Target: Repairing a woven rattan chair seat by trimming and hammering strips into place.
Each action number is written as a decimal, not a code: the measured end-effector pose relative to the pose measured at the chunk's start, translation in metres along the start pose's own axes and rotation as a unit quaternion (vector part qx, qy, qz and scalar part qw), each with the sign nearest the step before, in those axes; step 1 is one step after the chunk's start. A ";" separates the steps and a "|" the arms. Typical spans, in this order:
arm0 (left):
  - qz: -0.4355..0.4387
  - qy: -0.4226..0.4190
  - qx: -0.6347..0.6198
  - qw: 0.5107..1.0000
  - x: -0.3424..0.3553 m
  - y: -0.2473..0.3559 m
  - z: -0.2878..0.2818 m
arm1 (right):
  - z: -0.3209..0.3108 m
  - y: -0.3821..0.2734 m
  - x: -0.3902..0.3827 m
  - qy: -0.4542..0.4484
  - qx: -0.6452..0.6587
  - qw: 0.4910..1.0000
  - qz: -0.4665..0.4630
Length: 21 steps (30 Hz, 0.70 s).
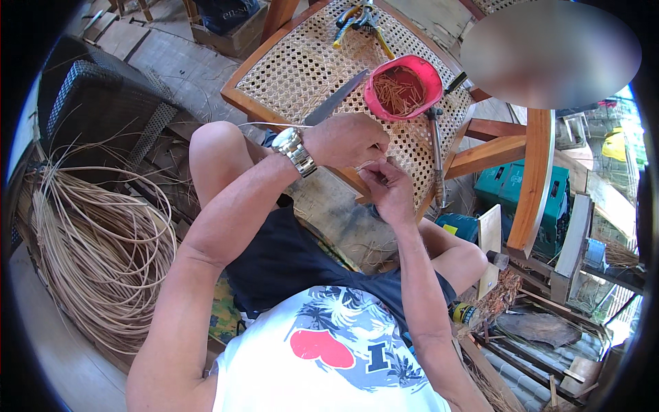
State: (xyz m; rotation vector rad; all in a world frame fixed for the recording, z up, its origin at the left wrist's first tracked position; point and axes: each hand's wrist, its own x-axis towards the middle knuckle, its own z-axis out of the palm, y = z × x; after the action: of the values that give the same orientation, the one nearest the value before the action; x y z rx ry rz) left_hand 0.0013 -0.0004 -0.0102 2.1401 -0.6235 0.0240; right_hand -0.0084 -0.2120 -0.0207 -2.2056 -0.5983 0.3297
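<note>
While a pink bowl (401,88) and blade (336,99) are crowding the seat (274,86), the right hand (390,187) is pinching a strand (365,165); the left hand (349,141) is hiding its grip's state.

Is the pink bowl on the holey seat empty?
No, it has things inside: many thin tan pieces lie loose in the pink bowl.

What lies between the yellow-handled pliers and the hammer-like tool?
In the head view, a pink bowl of short, thin scraps lies between them, on the woven seat.
</note>
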 end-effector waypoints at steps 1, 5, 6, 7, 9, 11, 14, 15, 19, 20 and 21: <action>-0.008 0.006 0.007 1.000 0.000 0.000 0.000 | 0.001 -0.001 0.001 0.014 -0.010 1.000 -0.001; -0.023 0.021 0.021 0.999 0.000 -0.002 0.002 | 0.002 -0.005 0.002 0.018 -0.025 1.000 0.002; -0.018 0.025 0.021 0.999 0.000 -0.002 0.002 | 0.001 -0.006 0.002 0.009 -0.031 0.999 -0.012; -0.020 0.023 0.027 0.999 0.001 -0.002 0.003 | 0.001 -0.006 0.002 0.006 -0.040 0.999 -0.023; -0.021 0.022 0.032 0.999 0.001 -0.002 0.004 | 0.000 -0.007 0.002 0.000 -0.031 0.999 -0.019; -0.020 0.021 0.031 0.999 0.001 -0.001 0.004 | 0.000 -0.008 0.003 0.001 -0.023 1.000 -0.010; -0.036 0.016 0.032 0.999 0.000 -0.001 0.003 | 0.005 -0.010 0.004 0.009 -0.039 0.999 0.008; -0.036 0.018 0.032 0.999 0.000 -0.001 0.003 | 0.008 -0.010 0.003 0.023 -0.089 0.995 -0.031; -0.051 0.027 0.044 0.997 0.000 -0.002 0.003 | 0.022 -0.009 -0.002 0.092 -0.202 0.967 -0.123; -0.052 0.029 0.041 0.997 -0.001 -0.002 0.002 | 0.027 -0.009 -0.003 0.090 -0.204 0.967 -0.123; -0.050 0.030 0.042 0.997 -0.001 -0.002 0.002 | 0.030 -0.008 -0.005 0.103 -0.229 0.961 -0.117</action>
State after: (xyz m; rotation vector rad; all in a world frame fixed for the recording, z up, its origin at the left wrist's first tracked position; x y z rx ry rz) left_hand 0.0010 -0.0007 -0.0137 2.2401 -0.4876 0.0602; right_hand -0.0280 -0.1906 -0.0339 -2.5269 -0.8760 -0.1832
